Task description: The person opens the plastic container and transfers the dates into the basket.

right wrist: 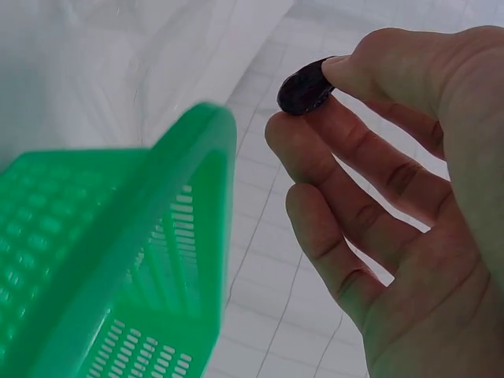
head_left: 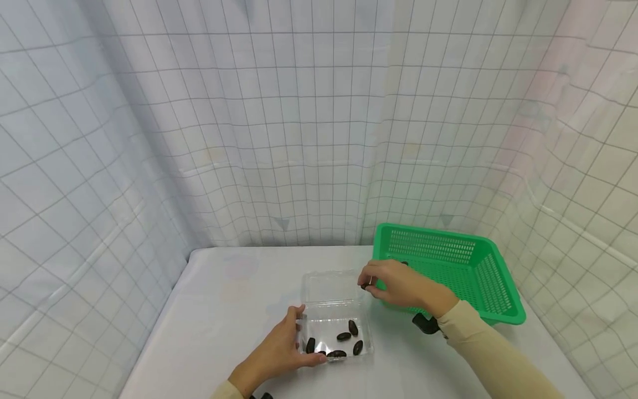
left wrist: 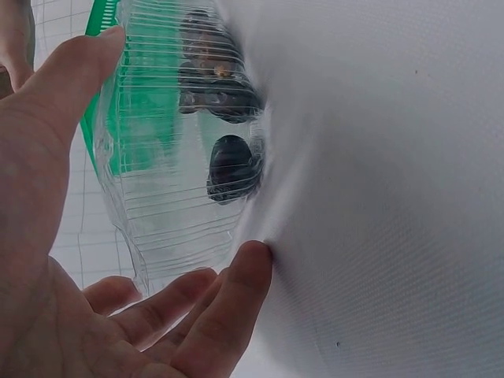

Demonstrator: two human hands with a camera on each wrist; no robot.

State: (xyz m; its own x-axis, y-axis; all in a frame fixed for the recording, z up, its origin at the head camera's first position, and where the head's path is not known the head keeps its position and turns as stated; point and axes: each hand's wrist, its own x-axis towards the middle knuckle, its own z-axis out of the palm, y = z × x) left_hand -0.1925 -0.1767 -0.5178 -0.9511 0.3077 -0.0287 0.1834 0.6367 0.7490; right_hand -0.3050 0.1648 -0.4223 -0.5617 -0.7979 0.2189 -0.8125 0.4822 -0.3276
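A clear hinged plastic box (head_left: pixel 326 318) lies with its lid (head_left: pixel 326 285) folded back on the white table. Inside are several dark, oval, date-like fruits (head_left: pixel 344 336), mostly along the near side. My left hand (head_left: pixel 279 349) grips the box's near left corner, thumb on the front rim and fingers along the left side. Between the thumb and fingertips of my right hand (right wrist: pixel 394 165) is one dark oval fruit (right wrist: pixel 305 88), pinched in the air. That hand is over the gap between the lid and the green basket (head_left: pixel 433 231).
The slotted basket takes up the table's right side. A small dark piece (head_left: pixel 405 263) shows in it behind my right hand; part of its inside is hidden. White grid-patterned curtains (head_left: pixel 319 138) hang behind and on both sides of the table (head_left: pixel 224 299).
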